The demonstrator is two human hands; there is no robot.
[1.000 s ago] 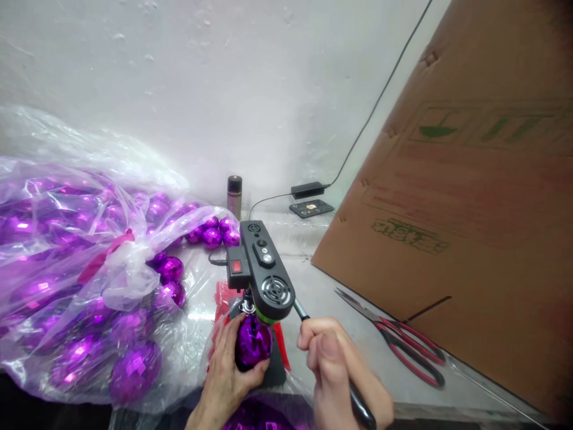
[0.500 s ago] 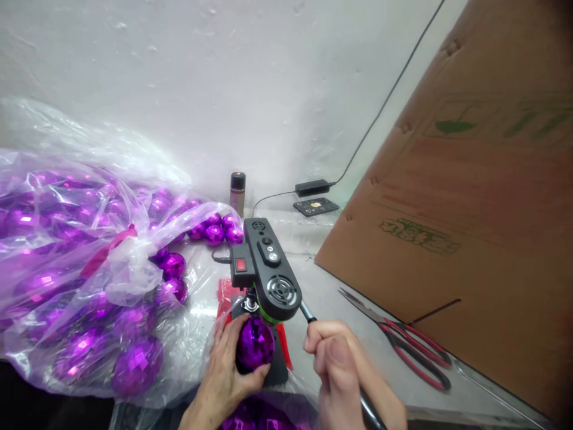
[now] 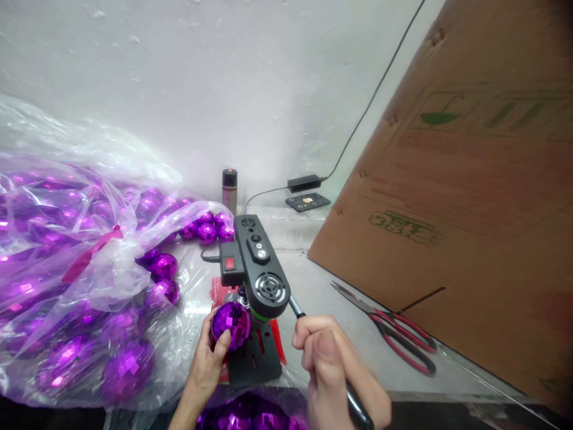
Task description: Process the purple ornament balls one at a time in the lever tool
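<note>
A shiny purple faceted ball (image 3: 231,326) rests in my left hand (image 3: 206,352), fingers curled behind it and thumb across its front. It sits at the left of a small black bench machine (image 3: 262,263) with round vents and a red switch. My right hand (image 3: 333,364) is closed round the machine's lever (image 3: 356,406), whose metal rod runs up to the machine's side. Under the machine head the slotted black base plate (image 3: 256,361) shows, with red material around it. The ball's far side is hidden.
A clear plastic bag (image 3: 119,263) of purple balls fills the left; more balls (image 3: 268,415) lie below the table edge. Black-and-red pliers (image 3: 403,340) lie at right before a leaning cardboard box (image 3: 447,197). Behind stand a bottle (image 3: 230,194), a phone (image 3: 308,202) and a power adapter (image 3: 305,183).
My left hand has moved the ball left and slightly up, off the spot over the base plate. My right hand stays on the lever. The whole view has shifted slightly.
</note>
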